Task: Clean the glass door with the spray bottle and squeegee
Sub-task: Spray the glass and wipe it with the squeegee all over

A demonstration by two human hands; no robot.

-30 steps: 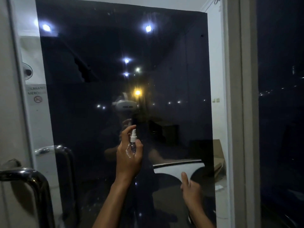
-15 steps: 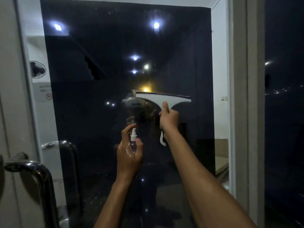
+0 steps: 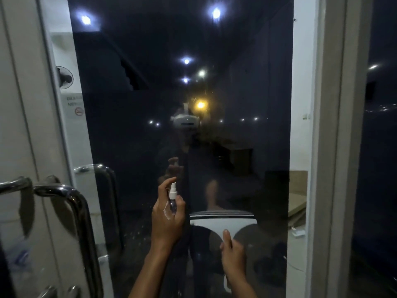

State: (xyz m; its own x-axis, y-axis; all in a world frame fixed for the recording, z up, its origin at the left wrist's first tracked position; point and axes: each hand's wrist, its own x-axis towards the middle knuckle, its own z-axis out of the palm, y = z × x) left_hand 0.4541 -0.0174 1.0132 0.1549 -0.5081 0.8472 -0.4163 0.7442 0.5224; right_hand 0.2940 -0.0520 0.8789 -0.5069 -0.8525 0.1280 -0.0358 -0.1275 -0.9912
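The dark glass door point(image 3: 247, 72) fills the middle of the view and mirrors lights and my own figure. My left hand point(image 3: 166, 220) grips a small clear spray bottle point(image 3: 172, 201) with a white nozzle, held upright close to the glass, its index finger over the nozzle top. My right hand point(image 3: 233, 253) grips the handle of a white squeegee point(image 3: 223, 222), thumb pointing up. The squeegee's blade lies flat across the lower part of the glass, just right of the bottle. Its handle end shows below my wrist.
Chrome pull handles point(image 3: 71, 211) stick out at the lower left on the neighbouring door. A pale door frame point(image 3: 335, 147) runs down the right side, with another dark pane beyond it. A no-smoking sticker point(image 3: 79, 111) sits on the left panel.
My right hand has drawn the squeegee down the glass from head height to the lower part of the pane. The left hand with the bottle stays about where it was.
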